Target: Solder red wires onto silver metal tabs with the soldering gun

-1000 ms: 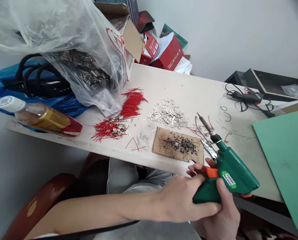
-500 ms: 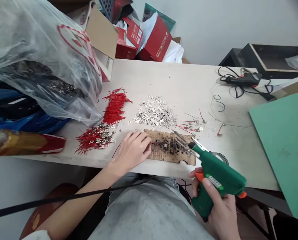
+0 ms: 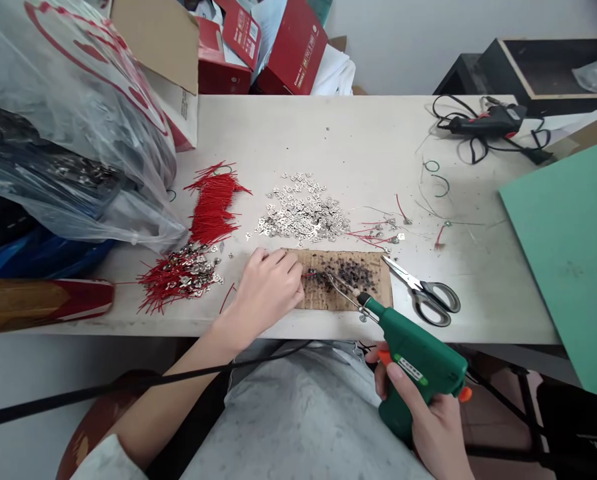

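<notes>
My right hand is wrapped round the handle of a green soldering gun, its fingers at the orange trigger. The gun's metal tip points left and sits over a scorched cardboard piece, close to the end of a short red wire. My left hand rests at the cardboard's left end, fingers curled and pinching that wire; the fingertips are partly hidden. Dark burnt specks cover the cardboard. Just behind it lies a pile of small silver metal tabs.
Scissors lie right of the cardboard. Bundled red wires and wires with tabs attached are at left, beside a plastic bag. A black corded tool sits at back right, near a green board. A black cable crosses my lap.
My right hand has brought the soldering gun left, so its tip is now at the wire's end, and the scissors show fully. My left hand stays at the cardboard. The camera view has shifted.
</notes>
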